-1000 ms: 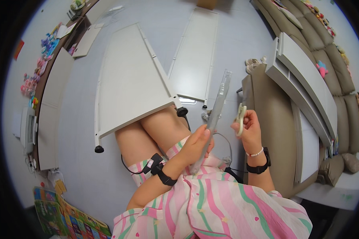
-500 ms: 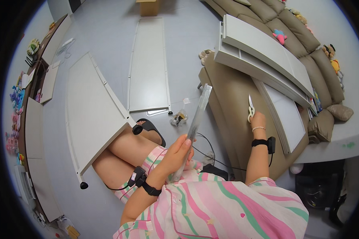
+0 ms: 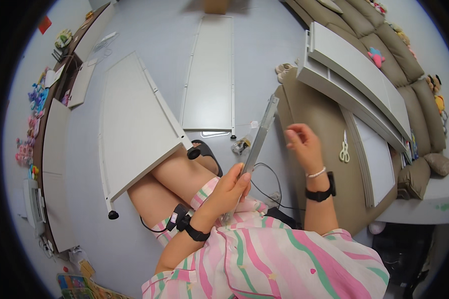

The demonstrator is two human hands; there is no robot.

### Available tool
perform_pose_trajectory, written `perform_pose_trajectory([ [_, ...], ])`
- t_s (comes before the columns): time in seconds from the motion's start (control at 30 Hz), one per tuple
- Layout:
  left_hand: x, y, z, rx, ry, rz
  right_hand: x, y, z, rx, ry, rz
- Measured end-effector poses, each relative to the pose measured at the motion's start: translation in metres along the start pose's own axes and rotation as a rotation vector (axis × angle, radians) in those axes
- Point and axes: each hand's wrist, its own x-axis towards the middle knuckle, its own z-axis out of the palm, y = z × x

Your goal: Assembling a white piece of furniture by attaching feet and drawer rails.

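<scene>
My left hand (image 3: 230, 187) is closed around the lower part of a long grey metal drawer slide (image 3: 262, 130), which slants up and away from my lap. To its right, my right hand (image 3: 305, 144) hovers over the edge of the brown leather seat, fingers loosely bent and apart, with nothing visible in them. Scissors with cream handles (image 3: 344, 154) lie on that seat, beyond my right hand. A white panel with black feet (image 3: 139, 134) leans across my legs on the left.
Another white panel (image 3: 208, 79) lies on the grey floor ahead. White furniture parts (image 3: 354, 79) are stacked on the brown leather seat (image 3: 309, 107) at right. A small clear bag of hardware (image 3: 242, 146) sits near my foot, with a black cable (image 3: 269, 169) beside it.
My right hand has let go of the scissors, leaving them on the seat, and moved left toward the drawer slide. My left hand still grips the slide. The whole view has shifted.
</scene>
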Motion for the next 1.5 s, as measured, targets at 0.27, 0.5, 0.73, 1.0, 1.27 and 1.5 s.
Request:
perform_pose_trajectory([
  [0.27,-0.019,0.008,-0.01,0.645,0.415,0.342,0.011,-0.047,0.079,0.336,-0.2,-0.112],
  [0.5,-0.028,0.006,-0.023,0.664,0.436,0.435,0.005,-0.055,0.1,0.627,-0.279,-0.069],
  [0.73,-0.035,0.017,-0.045,-0.25,0.038,0.018,-0.004,-0.078,0.116,0.722,-0.326,-0.13],
  [1.0,-0.041,0.005,-0.059,-0.684,-0.159,0.066,-0.008,-0.098,0.138,0.89,-0.408,-0.064],
  [1.27,-0.045,0.004,-0.068,-0.908,-0.274,0.177,0.002,-0.088,0.139,0.702,-0.417,0.03],
  [1.5,-0.037,0.006,-0.075,-0.748,-0.051,0.037,0.057,0.006,0.148,0.287,-0.166,0.09],
])
